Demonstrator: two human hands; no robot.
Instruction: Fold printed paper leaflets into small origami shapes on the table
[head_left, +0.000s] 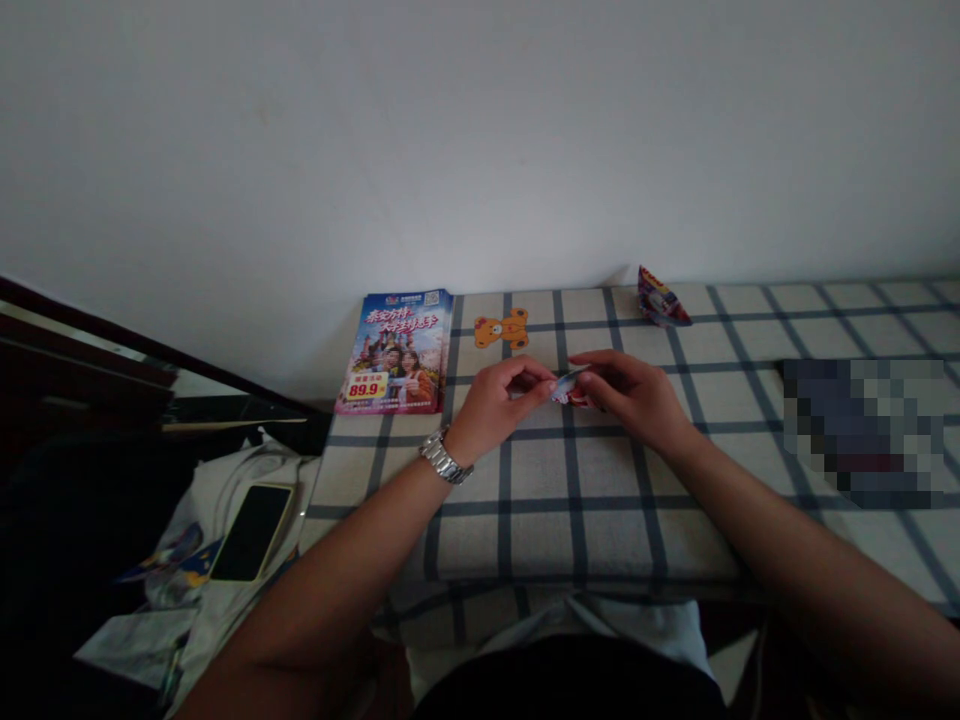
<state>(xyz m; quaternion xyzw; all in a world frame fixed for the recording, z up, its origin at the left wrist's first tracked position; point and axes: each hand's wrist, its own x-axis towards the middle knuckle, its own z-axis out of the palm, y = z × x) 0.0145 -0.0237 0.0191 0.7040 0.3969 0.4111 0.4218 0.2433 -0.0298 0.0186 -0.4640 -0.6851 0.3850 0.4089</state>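
Over the middle of the table, a small folded piece of printed paper (pixel 571 388) is pinched between my two hands. My left hand (pixel 499 405), with a silver watch on the wrist, grips its left end between thumb and fingers. The other end is in the closed fingers of my right hand (pixel 637 398), which partly hide it. Red, white and pale blue patches show on the paper. A stack of printed flyers (pixel 397 350) lies left of my hands. Beyond my right hand, near the wall, stands a folded paper shape (pixel 661 300) with similar colours.
A checked cloth (pixel 480 540) covers the table, which meets a white wall (pixel 525 150). An orange bear cutout (pixel 501 328) lies behind my left hand. At the right is a pixelated dark item (pixel 862 430). A phone (pixel 253 532) rests on white bags at lower left.
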